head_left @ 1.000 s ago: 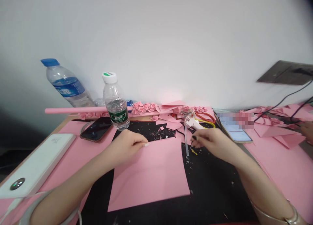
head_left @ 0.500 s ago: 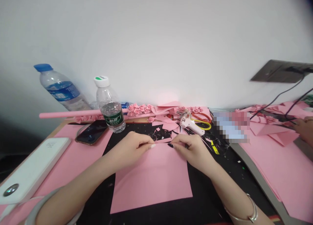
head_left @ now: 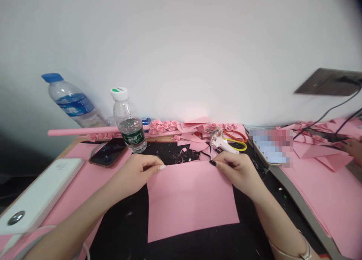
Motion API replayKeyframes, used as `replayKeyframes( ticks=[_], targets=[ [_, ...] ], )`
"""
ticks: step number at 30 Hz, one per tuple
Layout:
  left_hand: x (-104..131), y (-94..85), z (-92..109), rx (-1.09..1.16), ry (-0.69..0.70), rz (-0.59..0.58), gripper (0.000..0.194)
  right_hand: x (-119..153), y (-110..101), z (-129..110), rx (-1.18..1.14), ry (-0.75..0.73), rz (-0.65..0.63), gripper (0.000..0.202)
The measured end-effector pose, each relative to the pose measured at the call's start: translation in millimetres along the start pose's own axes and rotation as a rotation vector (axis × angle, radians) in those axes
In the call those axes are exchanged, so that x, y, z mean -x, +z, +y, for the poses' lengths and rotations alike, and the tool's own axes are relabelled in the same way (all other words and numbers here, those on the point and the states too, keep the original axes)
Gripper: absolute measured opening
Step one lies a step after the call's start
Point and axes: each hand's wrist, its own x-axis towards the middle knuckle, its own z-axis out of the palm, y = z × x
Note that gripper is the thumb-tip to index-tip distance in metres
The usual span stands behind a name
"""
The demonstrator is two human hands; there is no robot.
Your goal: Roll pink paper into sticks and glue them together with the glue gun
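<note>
A pink sheet of paper [head_left: 192,203] lies over the black mat [head_left: 121,230] in front of me. My left hand [head_left: 141,173] pinches its far edge near the left corner, thumb on top. Near the right end of that same edge, my right hand [head_left: 237,171] grips the paper between thumb and fingers. Just beyond the right hand is a white glue gun [head_left: 222,143], its nozzle close to the fingertips. Small pink paper scraps [head_left: 195,145] are scattered past the sheet's far edge.
A clear water bottle [head_left: 131,130] and a phone [head_left: 109,152] stand and lie at left, near a white power bank [head_left: 39,196]. Yellow-handled scissors [head_left: 236,145] lie behind the glue gun. More pink sheets [head_left: 330,199] are stacked at right, where another person's hand [head_left: 355,148] shows.
My hands have moved apart along the paper's far edge, left hand leftward and right hand rightward. That edge now looks spread wide, and the sheet sits slightly farther right in view.
</note>
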Motion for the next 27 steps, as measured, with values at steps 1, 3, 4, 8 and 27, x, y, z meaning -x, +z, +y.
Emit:
replayKeyframes(
  ticks=[1, 3, 4, 8, 27],
  targets=[
    [2, -1.0, -3, -0.001, -0.006, 0.006, 0.025, 0, -2, 0, 0.002, 0.012, -0.004, 0.018],
    [4, -2.7, -8, -0.002, -0.014, 0.019, 0.026, -1, -6, 0, 0.004, 0.030, -0.009, 0.018],
    [6, -3.5, -10, 0.003, -0.018, 0.029, 0.025, -1, -8, 0, 0.004, 0.036, -0.009, 0.017],
    [9, -11.1, -22, 0.098, -0.039, 0.049, 0.020, 1, -19, 3, -0.001, 0.080, 0.000, 0.018],
    [0, 22.0, -24, 0.966, 0.071, -0.124, 0.054, -2, -5, 10, -0.891, 0.625, 0.163, 0.028]
  ],
)
